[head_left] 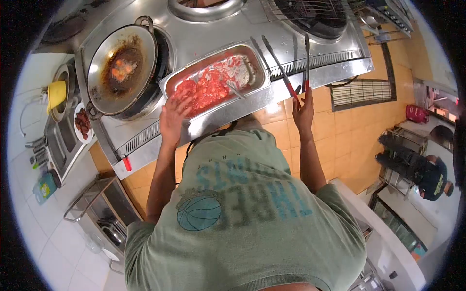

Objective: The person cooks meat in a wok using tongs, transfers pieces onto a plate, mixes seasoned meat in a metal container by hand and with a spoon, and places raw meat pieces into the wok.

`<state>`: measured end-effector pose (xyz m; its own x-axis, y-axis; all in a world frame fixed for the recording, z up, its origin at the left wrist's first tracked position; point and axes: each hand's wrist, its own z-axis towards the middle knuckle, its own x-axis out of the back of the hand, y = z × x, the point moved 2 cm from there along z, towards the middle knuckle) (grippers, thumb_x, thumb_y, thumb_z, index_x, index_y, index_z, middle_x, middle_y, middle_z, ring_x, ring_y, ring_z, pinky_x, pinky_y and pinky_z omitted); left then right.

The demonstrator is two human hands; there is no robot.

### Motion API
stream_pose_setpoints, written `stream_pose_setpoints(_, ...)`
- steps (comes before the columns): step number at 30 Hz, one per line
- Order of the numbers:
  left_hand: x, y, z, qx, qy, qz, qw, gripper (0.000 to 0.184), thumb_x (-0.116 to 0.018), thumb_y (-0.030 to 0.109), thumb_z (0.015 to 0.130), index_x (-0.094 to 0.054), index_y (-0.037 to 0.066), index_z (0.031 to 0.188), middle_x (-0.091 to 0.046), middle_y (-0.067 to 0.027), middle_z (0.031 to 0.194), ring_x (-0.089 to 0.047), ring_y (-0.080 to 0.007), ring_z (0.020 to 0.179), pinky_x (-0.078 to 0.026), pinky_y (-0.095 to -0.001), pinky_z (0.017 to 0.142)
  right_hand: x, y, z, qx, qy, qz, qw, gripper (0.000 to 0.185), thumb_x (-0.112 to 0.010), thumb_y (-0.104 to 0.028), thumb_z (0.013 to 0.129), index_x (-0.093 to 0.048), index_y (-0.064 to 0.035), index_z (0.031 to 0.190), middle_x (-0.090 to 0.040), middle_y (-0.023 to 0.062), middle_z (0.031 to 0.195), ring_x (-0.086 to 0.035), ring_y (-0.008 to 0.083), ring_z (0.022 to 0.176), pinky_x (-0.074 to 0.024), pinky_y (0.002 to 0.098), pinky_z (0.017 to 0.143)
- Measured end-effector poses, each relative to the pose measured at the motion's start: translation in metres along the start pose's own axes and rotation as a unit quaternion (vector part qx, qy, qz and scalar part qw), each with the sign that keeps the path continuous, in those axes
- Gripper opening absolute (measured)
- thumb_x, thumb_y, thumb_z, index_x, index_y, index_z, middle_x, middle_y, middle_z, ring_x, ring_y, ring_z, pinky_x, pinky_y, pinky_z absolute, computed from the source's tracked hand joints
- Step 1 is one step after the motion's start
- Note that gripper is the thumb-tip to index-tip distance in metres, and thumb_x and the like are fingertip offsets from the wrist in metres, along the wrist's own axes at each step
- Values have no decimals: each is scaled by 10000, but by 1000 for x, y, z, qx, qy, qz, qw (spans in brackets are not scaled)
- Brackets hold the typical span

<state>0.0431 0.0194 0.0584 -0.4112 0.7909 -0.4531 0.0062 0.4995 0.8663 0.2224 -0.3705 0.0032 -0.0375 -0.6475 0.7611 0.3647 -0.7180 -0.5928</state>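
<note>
My right hand grips tongs by their red handles; the metal arms are spread apart and point away from me, over the stove edge. My left hand has its fingers apart at the near left corner of a metal tray; I cannot tell whether it touches the tray. Red-coated wet food fills most of the tray, with a whitish patch at its right end. A metal utensil handle sticks out of the food. Left of the tray, a wok holds several orange-red pieces in dark oil.
Metal stove top runs beneath tray and wok, with a wire grate at the back right. A white plate of dark red pieces stands on the left by a sink. At far right another person is in the background.
</note>
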Motion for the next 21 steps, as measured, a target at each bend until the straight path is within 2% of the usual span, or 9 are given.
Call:
stream_pose_setpoints(2, -17, 7, 8, 46, -32, -151, 987, 677, -281, 607, 939, -391, 128, 1404, -375, -173, 1448, -426, -353, 1287, -325, -437, 1052, 0, 3, 3, 25, -9, -24, 999, 692, -633, -127, 876, -242, -7, 1435, -419, 285, 1345, -480, 426, 1177, -469, 449, 887)
stream_pose_setpoints(3, -25, 12, 12, 61, -28, -113, 991, 698, -253, 670, 911, -373, 210, 1423, -325, -170, 1481, -402, -373, 1305, -317, -437, 1059, 0, 4, 6, 39, -13, -36, 999, 713, -643, -137, 868, -232, -4, 1436, -406, 295, 1356, -462, 442, 1201, -449, 470, 921)
stream_pose_setpoints(7, -27, 6, 16, 43, -34, -137, 989, 740, -226, 720, 887, -375, 229, 1419, -300, -166, 1497, -379, -394, 1320, -310, -440, 1065, -2, 11, 5, -3, -56, -96, 994, 796, -671, -284, 841, -220, -51, 1454, -339, 307, 1405, -384, 493, 1237, -366, 559, 970)
stream_pose_setpoints(10, -33, 7, 13, 14, -26, -121, 992, 779, -223, 753, 864, -369, 231, 1424, -267, -171, 1511, -370, -409, 1323, -283, -443, 1086, 7, -20, 15, -85, -114, -283, 949, 868, -691, -312, 803, -193, -49, 1464, -275, 371, 1395, -340, 500, 1259, -319, 544, 1013)
stream_pose_setpoints(14, -37, 2, 6, -18, -9, -141, 990, 793, -237, 763, 856, -353, 234, 1435, -251, -181, 1515, -377, -430, 1311, -264, -460, 1097, 1, -65, 59, 92, -81, -216, 969, 686, -727, -272, 740, -460, -72, 1340, -382, 300, 1350, -333, 439, 1259, -303, 524, 1017)
stream_pose_setpoints(16, -36, -2, 3, -37, -20, -126, 991, 786, -241, 755, 861, -345, 236, 1441, -248, -187, 1514, -382, -438, 1304, -245, -478, 1101, -14, -104, 83, 146, -107, -90, 979, 392, -711, -176, 712, -651, -88, 1090, -570, 167, 1175, -471, 368, 1125, -339, 505, 978)
stream_pose_setpoints(18, -36, -7, 1, -54, -30, -120, 991, 777, -241, 746, 868, -336, 235, 1446, -247, -191, 1512, -387, -442, 1299, -225, -493, 1106, -44, -134, 100, 132, -246, -95, 955, 195, -627, -159, 796, -689, -139, 980, -637, 97, 1074, -564, 279, 1047, -340, 565, 940)
stream_pose_setpoints(19, -36, -9, 0, -62, -32, -121, 990, 773, -239, 740, 873, -331, 233, 1449, -247, -193, 1511, -389, -442, 1297, -214, -500, 1108, -78, -121, 98, 204, -222, -26, 953, 131, -683, -197, 756, -702, -132, 868, -672, 66, 884, -609, 277, 857, -377, 583, 845)
stream_pose_setpoints(21, -36, -7, -5, -74, -26, -120, 990, 791, -232, 735, 876, -299, 205, 1460, -230, -202, 1514, -387, -451, 1294, -201, -512, 1112, -90, -150, 99, 229, -331, -105, 909, 143, -700, -240, 741, -708, -123, 823, -677, 88, 849, -621, 290, 851, -436, 538, 819)
